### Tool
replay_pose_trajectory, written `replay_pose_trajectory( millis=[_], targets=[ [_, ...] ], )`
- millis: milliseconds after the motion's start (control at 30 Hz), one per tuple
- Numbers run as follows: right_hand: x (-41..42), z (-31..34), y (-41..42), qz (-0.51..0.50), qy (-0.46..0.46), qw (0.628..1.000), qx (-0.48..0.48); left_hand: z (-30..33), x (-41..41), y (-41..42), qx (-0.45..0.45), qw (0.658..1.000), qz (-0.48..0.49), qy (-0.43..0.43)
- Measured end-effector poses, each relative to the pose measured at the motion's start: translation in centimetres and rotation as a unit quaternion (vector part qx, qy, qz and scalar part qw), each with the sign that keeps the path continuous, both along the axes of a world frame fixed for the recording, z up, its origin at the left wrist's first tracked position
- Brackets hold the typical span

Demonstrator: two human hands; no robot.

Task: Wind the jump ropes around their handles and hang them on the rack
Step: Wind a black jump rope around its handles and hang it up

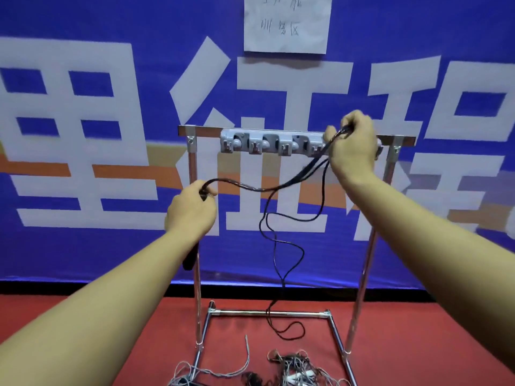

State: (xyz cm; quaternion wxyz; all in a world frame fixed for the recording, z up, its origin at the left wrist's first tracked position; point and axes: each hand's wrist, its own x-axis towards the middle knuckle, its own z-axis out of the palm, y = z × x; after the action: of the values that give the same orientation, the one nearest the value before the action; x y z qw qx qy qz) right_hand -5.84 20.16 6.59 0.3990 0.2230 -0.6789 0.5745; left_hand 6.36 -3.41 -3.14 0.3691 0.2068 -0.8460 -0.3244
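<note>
Fingers of the left hand (pixel 192 210) are curled tight around the black handles (pixel 190 259), whose lower end pokes out below the wrist, and the thumb pins the rope where it leaves the fist. Those of the right hand (pixel 352 146) are closed too, pinching a bunch of black jump rope (pixel 281 188) strands up near the top of the rack (pixel 195 274), right in front of the grey hook strip (pixel 267 144).

Between the 2 hands the rope sags in a shallow curve. Below that, several loose loops hang down, twist together and trail to the red floor (pixel 418 344), where the last bit lies in a small ring inside the rack's base frame. So most of the rope is unwound, and this looks like the early part of the winding step for this 1 rope, not the hanging step.

Next, I judge, the right hand must carry its bunch across to the handles and lay turns around them, while the left keeps the handles steady and together. Each turn should pull slack up off the floor; the twisted hanging part may need shaking out first or it could knot. Only once the tail is taken up can the bundle go on a hook.

At the bottom edge lies a tangled heap of grey cords (pixel 295 371), probably more ropes waiting; none hangs on the strip yet.
</note>
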Motion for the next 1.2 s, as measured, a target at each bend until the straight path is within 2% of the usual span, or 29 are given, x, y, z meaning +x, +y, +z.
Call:
replay_pose_trajectory(
  millis=[67, 100, 133, 167, 233, 267, 300, 333, 400, 467, 500, 567, 633, 700, 767, 833, 900, 967, 1000, 1067, 1100, 1167, 1200],
  targets=[
    [-0.3, -6.8, 0.8, -0.028, -0.017, 0.995, 0.093, -1.3, -0.3, 0.1, 0.024, 1.000, 0.005, -0.019],
    [-0.5, -10.8, 1.6, -0.038, -0.039, 0.984, 0.170, -2.1, -0.5, 0.2, 0.036, 0.999, 0.000, -0.032],
    [-0.7, -15.0, 2.4, -0.049, -0.086, 0.956, 0.276, -3.2, -0.7, 0.4, 0.046, 0.998, -0.012, -0.048],
    [-0.4, -19.2, 3.3, -0.053, -0.163, 0.901, 0.399, -4.4, -1.0, 0.7, 0.056, 0.996, -0.031, -0.064],
    [1.0, -26.9, 4.7, -0.012, -0.331, 0.721, 0.608, -7.0, -1.5, 1.7, 0.063, 0.989, -0.073, -0.111],
    [2.1, -29.8, 4.9, 0.034, -0.374, 0.656, 0.655, -8.2, -1.7, 2.3, 0.060, 0.984, -0.094, -0.137],
    [3.2, -31.6, 4.7, 0.091, -0.388, 0.637, 0.659, -9.4, -2.1, 3.0, 0.056, 0.979, -0.116, -0.159],
    [4.2, -32.6, 4.1, 0.152, -0.381, 0.656, 0.634, -10.5, -2.4, 3.8, 0.054, 0.973, -0.140, -0.175],
    [5.5, -32.8, 1.7, 0.249, -0.364, 0.729, 0.523, -12.4, -2.9, 5.4, 0.074, 0.959, -0.198, -0.189],
    [6.0, -32.3, -1.1, 0.295, -0.339, 0.808, 0.381, -13.5, -3.2, 7.0, 0.131, 0.939, -0.266, -0.175],
    [5.9, -32.2, -2.3, 0.306, -0.318, 0.843, 0.309, -13.7, -3.3, 7.6, 0.159, 0.928, -0.295, -0.162],
    [5.4, -32.6, -3.8, 0.257, -0.266, 0.905, 0.211, -13.7, -3.5, 8.4, 0.194, 0.912, -0.338, -0.128],
    [4.3, -33.9, -4.0, 0.222, -0.267, 0.929, 0.128, -14.1, -3.6, 8.4, 0.218, 0.905, -0.350, -0.102],
    [3.3, -35.2, -3.6, 0.210, -0.305, 0.928, 0.042, -15.5, -3.8, 7.6, 0.233, 0.908, -0.334, -0.096],
    [2.0, -36.0, -3.0, 0.165, -0.336, 0.927, 0.041, -18.1, -3.9, 6.4, 0.224, 0.924, -0.289, -0.113],
    [0.2, -36.1, -2.2, 0.102, -0.342, 0.925, 0.129, -21.5, -3.9, 5.0, 0.199, 0.942, -0.229, -0.144],
    [-0.8, -35.8, -1.5, 0.041, -0.314, 0.913, 0.256, -24.7, -3.6, 3.8, 0.140, 0.953, -0.177, -0.203],
    [-1.2, -36.0, -0.9, -0.007, -0.291, 0.875, 0.386, -26.8, -3.1, 3.5, 0.042, 0.948, -0.144, -0.279],
    [-1.2, -36.3, -0.8, -0.014, -0.298, 0.849, 0.437, -27.4, -3.2, 3.4, 0.022, 0.944, -0.137, -0.301],
    [-0.8, -36.9, -1.1, 0.004, -0.318, 0.808, 0.496, -27.9, -3.8, 3.2, 0.035, 0.940, -0.138, -0.310],
    [-0.6, -36.9, -1.4, 0.027, -0.323, 0.799, 0.506, -28.1, -4.1, 2.9, 0.042, 0.943, -0.144, -0.296],
    [-0.9, -36.7, -1.6, 0.090, -0.346, 0.808, 0.468, -28.2, -4.9, 2.1, 0.058, 0.950, -0.170, -0.256],
    [-1.2, -36.4, -1.5, 0.120, -0.374, 0.813, 0.429, -28.1, -5.1, 1.8, 0.098, 0.947, -0.190, -0.238]
  ],
)
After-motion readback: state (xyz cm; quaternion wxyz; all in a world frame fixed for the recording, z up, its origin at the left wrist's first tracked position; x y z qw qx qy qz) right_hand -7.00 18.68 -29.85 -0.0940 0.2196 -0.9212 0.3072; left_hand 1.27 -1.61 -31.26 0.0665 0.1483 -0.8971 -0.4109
